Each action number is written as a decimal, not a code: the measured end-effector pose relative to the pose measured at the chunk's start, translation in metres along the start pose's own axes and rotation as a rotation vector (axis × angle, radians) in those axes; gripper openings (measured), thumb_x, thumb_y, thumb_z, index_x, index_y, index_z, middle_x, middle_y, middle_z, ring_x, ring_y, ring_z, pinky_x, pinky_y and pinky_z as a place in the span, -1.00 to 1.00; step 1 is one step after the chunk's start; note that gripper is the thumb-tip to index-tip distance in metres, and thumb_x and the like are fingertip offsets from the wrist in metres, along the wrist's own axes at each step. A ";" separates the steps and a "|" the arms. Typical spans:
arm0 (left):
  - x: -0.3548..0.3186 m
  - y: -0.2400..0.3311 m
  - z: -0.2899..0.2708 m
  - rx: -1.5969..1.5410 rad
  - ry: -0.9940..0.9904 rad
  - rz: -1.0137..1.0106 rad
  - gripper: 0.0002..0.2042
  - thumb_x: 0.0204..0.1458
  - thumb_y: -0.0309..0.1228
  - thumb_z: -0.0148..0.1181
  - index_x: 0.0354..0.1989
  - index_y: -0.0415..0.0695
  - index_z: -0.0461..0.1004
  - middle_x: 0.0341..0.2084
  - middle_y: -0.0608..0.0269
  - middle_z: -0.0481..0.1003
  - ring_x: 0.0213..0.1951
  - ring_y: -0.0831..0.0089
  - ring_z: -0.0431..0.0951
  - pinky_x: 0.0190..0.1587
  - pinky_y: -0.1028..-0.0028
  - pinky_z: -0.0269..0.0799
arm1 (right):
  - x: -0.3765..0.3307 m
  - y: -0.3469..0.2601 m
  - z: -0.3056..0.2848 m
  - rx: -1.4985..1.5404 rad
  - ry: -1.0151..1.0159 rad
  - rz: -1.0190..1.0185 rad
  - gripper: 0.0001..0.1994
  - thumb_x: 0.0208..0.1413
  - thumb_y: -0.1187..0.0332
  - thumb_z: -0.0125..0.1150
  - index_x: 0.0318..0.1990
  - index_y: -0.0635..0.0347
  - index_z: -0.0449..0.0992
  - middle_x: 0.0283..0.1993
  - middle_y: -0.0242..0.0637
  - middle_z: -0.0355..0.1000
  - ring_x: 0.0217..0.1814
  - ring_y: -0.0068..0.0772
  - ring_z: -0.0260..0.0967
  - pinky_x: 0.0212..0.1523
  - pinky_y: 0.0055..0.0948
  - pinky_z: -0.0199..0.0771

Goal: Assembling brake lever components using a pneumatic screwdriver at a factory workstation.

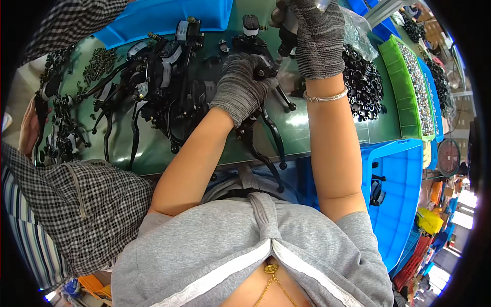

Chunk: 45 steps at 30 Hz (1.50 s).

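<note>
My left hand (241, 88), in a grey knit glove, is closed around a black brake lever assembly at the middle of the bench. Curved black levers (274, 135) with ball ends stick out below and beside this hand; which belong to the held piece I cannot tell. My right hand (319, 43), also gloved, is raised just to the right with its fingers wrapped round a dark power screwdriver (289, 37). The driver points down near the held assembly, its tip hard to make out. Another assembly with a black reservoir (250, 23) lies beyond my left hand.
Several brake lever assemblies (163, 56) are heaped to the left. Small black clamps (362, 84) lie at right beside a green bin (401, 77) of metal parts. Blue bins stand at the back (169, 20) and lower right (394, 204). A co-worker's hand (30, 125) and checkered sleeves are at left.
</note>
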<state>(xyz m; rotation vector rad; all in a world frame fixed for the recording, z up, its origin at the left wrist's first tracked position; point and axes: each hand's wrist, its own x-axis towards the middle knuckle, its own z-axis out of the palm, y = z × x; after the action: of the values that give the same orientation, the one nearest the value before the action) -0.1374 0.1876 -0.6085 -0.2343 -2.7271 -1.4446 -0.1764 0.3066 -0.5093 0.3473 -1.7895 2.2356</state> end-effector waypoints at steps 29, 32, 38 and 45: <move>0.015 -0.028 0.018 -0.030 -0.040 -0.061 -0.57 -0.11 -0.23 0.49 -0.10 -0.21 0.57 -0.14 0.02 0.56 -0.07 0.18 0.57 0.07 0.24 0.44 | -0.013 0.010 0.017 0.130 -0.057 -0.151 -0.73 0.07 0.28 0.44 -0.19 0.19 0.51 -0.43 -0.39 0.47 -0.51 -0.54 0.42 -0.48 -0.53 0.43; 0.010 -0.020 0.014 -0.093 -0.037 -0.051 -0.60 -0.10 -0.25 0.48 -0.11 -0.20 0.59 -0.16 0.03 0.57 -0.06 0.20 0.57 0.07 0.26 0.44 | -0.011 0.020 0.009 -0.202 -0.084 -0.268 -0.75 0.06 0.30 0.44 -0.23 0.20 0.51 -0.45 -0.40 0.46 -0.51 -0.55 0.41 -0.48 -0.53 0.43; 0.008 -0.006 0.007 -0.174 -0.018 -0.074 -0.64 -0.04 -0.17 0.42 -0.21 -0.20 0.61 -0.29 0.00 0.59 -0.21 0.19 0.60 -0.06 0.23 0.49 | -0.017 0.000 0.017 0.027 0.033 -0.139 -0.76 0.07 0.30 0.44 -0.24 0.20 0.51 -0.49 -0.42 0.46 -0.50 -0.57 0.41 -0.49 -0.55 0.39; 0.031 -0.004 0.002 -0.184 -0.138 -0.183 -0.49 0.05 -0.03 0.33 -0.02 -0.24 0.56 -0.19 0.05 0.60 -0.12 0.23 0.59 0.04 0.30 0.47 | -0.013 -0.020 -0.013 -0.104 0.183 -0.262 -0.74 0.05 0.27 0.47 -0.20 0.12 0.52 -0.49 -0.47 0.45 -0.56 -0.61 0.38 -0.53 -0.62 0.31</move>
<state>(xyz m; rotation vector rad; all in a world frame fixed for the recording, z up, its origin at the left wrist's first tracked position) -0.1681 0.1908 -0.6097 -0.0960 -2.7860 -1.7952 -0.1574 0.3234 -0.4982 0.3237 -1.6524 1.9228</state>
